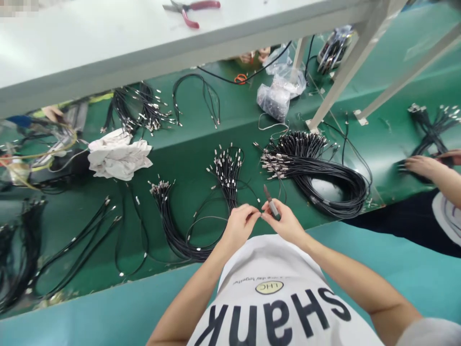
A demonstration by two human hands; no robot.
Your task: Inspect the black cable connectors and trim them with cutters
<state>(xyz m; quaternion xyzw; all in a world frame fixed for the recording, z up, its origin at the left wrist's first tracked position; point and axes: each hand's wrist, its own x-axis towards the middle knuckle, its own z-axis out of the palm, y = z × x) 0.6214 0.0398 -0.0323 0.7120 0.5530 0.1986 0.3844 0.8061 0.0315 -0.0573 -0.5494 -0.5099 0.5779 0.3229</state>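
My left hand [238, 226] is closed in a pinch on the end of a thin black cable [201, 222] that loops down to the green bench [187, 158]. My right hand [284, 222] is closed round a small grey tool with a dark pointed tip [271, 201], and its fingertips meet the left hand's fingertips at the cable end. Both hands hover over the bench's near edge, between two bundles of black cables with metal connectors [226, 168], [313, 166].
A crumpled white cloth [118, 156] lies to the left. More cable bundles [140, 108] and plastic bags [277, 93] lie further back. Red-handled pliers [194, 9] rest on the white upper shelf [108, 43]. Another person's hands [428, 166] work on cables at the right.
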